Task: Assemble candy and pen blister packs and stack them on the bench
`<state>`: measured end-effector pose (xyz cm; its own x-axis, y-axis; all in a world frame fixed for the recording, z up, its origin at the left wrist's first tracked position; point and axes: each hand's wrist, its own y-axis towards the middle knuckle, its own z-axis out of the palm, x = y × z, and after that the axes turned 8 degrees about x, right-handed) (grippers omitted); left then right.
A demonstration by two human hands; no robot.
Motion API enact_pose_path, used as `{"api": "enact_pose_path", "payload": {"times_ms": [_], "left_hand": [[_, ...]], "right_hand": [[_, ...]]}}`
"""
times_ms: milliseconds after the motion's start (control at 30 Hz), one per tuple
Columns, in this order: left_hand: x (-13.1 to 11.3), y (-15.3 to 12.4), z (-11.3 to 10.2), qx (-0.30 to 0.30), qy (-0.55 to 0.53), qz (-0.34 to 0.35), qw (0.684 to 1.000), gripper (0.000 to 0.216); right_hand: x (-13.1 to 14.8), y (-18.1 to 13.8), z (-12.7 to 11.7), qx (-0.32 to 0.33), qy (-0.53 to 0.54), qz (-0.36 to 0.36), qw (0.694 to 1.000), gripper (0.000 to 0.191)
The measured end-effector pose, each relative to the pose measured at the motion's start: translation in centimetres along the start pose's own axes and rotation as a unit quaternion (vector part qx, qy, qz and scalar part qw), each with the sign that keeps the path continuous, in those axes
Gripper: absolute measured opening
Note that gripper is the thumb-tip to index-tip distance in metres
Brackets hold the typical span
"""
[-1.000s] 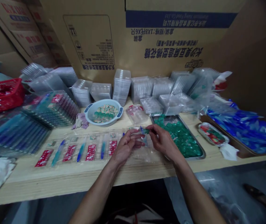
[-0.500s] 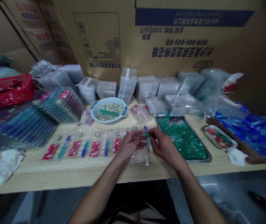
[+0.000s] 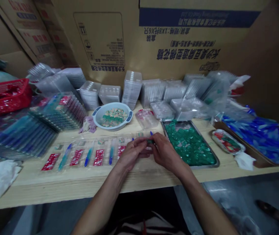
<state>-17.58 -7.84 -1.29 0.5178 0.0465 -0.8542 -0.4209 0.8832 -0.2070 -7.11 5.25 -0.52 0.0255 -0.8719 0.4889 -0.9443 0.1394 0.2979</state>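
Now, just left of the tray (image 3: 206, 141), the left hand (image 3: 131, 153) has its thumb and finger close together, and seems to pinch one side of a small green piece (image 3: 150, 141). That piece is at the tips of its fingers. The right hand (image 3: 165, 151) is narrow too, and seems to pinch the other side. It is the hand nearer the tray. The piece is so small and hidden that I cannot tell which way its long side points.

Far left of the tray, a red basket (image 3: 27, 94) holds shiny red packs (image 3: 7, 94). Closer to the tray, on its left, a row of clear packs (image 3: 83, 153) lies flat on the desk (image 3: 85, 182). In them are red packets (image 3: 98, 157) and blue sticks (image 3: 111, 155). Behind that row, back and left of the tray, a blue bowl (image 3: 112, 128) holds pale bits (image 3: 116, 113) and green lumps (image 3: 110, 120). The tray has lots of shiny green bits (image 3: 188, 143). Just right of the tray, a foil dish (image 3: 238, 147) holds red and green things (image 3: 226, 140). Further right, a brown box (image 3: 261, 162) is heaped with blue pieces (image 3: 259, 130).
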Motion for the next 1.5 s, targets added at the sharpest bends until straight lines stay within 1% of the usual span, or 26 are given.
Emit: {"api": "enact_pose_path", "payload": {"times_ms": [33, 100, 167, 200, 233, 300, 333, 367, 433, 467, 533, 600, 700, 767, 833, 867, 933, 967, 1033, 1100, 1133, 1233, 1300, 1367, 1500], "left_hand": [[0.0, 0.1, -0.1, -0.016, 0.009, -0.011, 1.0, 0.051], [0.2, 0.5, -0.3, -0.068, 0.027, -0.026, 0.997, 0.047], [0.5, 1.0, -0.7, -0.115, 0.023, -0.029, 0.993, 0.04], [0.5, 1.2, -0.9, -0.13, 0.019, -0.034, 0.991, 0.036], [0.5, 1.3, -1.1, -0.139, 0.015, -0.04, 0.989, 0.034], [0.3, 1.4, -1.5, -0.151, 0.003, -0.054, 0.987, 0.031], [0.1, 1.4, -1.6, -0.151, -0.007, -0.059, 0.987, 0.029], [-0.1, 1.3, -1.7, -0.148, -0.022, -0.062, 0.987, 0.027], [-0.5, 1.2, -1.5, -0.133, -0.059, -0.062, 0.987, 0.024], [-0.6, 1.2, -1.4, -0.12, -0.076, -0.062, 0.988, 0.024], [-0.7, 1.2, -0.9, -0.092, -0.098, -0.054, 0.989, 0.031], [-0.6, 1.3, -0.3, -0.076, -0.104, -0.043, 0.991, 0.04], [-0.3, 1.3, 0.2, -0.076, -0.089, -0.037, 0.992, 0.045], [-0.1, 1.3, 0.4, -0.073, -0.077, -0.038, 0.994, 0.046], [0.0, 1.4, 0.5, -0.067, -0.07, -0.039, 0.994, 0.046], [0.0, 1.5, 0.6, -0.065, -0.069, -0.04, 0.995, 0.045], [0.2, 1.6, 0.9, -0.062, -0.069, -0.04, 0.995, 0.043], [0.2, 1.7, 1.0, -0.058, -0.07, -0.039, 0.995, 0.043], [0.4, 1.8, 1.2, -0.051, -0.07, -0.04, 0.995, 0.044], [0.5, 2.0, 1.4, -0.051, -0.069, -0.037, 0.996, 0.045], [0.5, 2.0, 1.4, -0.055, -0.069, -0.037, 0.995, 0.045], [0.5, 2.1, 1.4, -0.074, -0.076, -0.042, 0.993, 0.043], [0.3, 2.0, 1.4, -0.082, -0.086, -0.052, 0.992, 0.045], [0.1, 1.7, 1.3, -0.083, -0.092, -0.056, 0.991, 0.047], [-0.2, 1.3, 1.3, -0.086, -0.088, -0.051, 0.991, 0.045]], "right_hand": [[0.2, 0.0, 0.2, 0.004, -0.006, -0.002, 1.0, 0.02], [0.2, 0.0, 0.6, 0.007, 0.009, -0.011, 1.0, 0.029], [-0.8, 0.0, 0.5, -0.012, 0.049, -0.012, 0.999, 0.042], [-1.8, -0.1, 0.3, -0.031, 0.064, 0.002, 0.997, 0.045], [-3.0, -0.4, 0.0, -0.054, 0.066, 0.028, 0.996, 0.044], [-6.0, -1.1, -0.8, -0.086, 0.02, 0.111, 0.99, 0.034], [-7.5, -1.6, -1.1, -0.087, -0.024, 0.162, 0.983, 0.03], [-8.9, -2.1, -1.4, -0.075, -0.069, 0.211, 0.972, 0.027], [-11.2, -3.0, -1.6, -0.031, -0.147, 0.293, 0.944, 0.023], [-12.0, -3.3, -1.5, -0.01, -0.172, 0.319, 0.932, 0.023], [-12.9, -3.9, -1.4, 0.005, -0.179, 0.343, 0.922, 0.022], [-13.5, -4.2, -1.5, -0.004, -0.143, 0.346, 0.927, 0.018], [-14.0, -4.6, -2.1, -0.023, -0.079, 0.342, 0.936, 0.016], [-14.0, -4.9, -2.8, -0.035, -0.027, 0.329, 0.943, 0.019], [-13.3, -5.0, -3.2, -0.057, 0.089, 0.283, 0.953, 0.026], [-12.7, -5.0, -3.3, -0.071, 0.165, 0.25, 0.951, 0.03], [-11.2, -4.7, -3.4, -0.094, 0.299, 0.191, 0.93, 0.035], [-10.4, -4.5, -3.4, -0.096, 0.339, 0.176, 0.919, 0.036], [-8.8, -3.9, -3.3, -0.085, 0.38, 0.166, 0.906, 0.034], [-7.7, -3.3, -3.3, -0.065, 0.382, 0.157, 0.909, 0.03], [-7.2, -3.0, -3.3, -0.057, 0.364, 0.15, 0.918, 0.029], [-5.9, -2.4, -3.2, -0.045, 0.255, 0.109, 0.96, 0.026], [-5.0, -2.2, -3.0, -0.033, 0.192, 0.081, 0.977, 0.024], [-4.0, -2.2, -2.6, -0.022, 0.164, 0.067, 0.984, 0.021], [-2.4, -2.1, -1.8, -0.028, 0.128, 0.04, 0.991, 0.015]]}}
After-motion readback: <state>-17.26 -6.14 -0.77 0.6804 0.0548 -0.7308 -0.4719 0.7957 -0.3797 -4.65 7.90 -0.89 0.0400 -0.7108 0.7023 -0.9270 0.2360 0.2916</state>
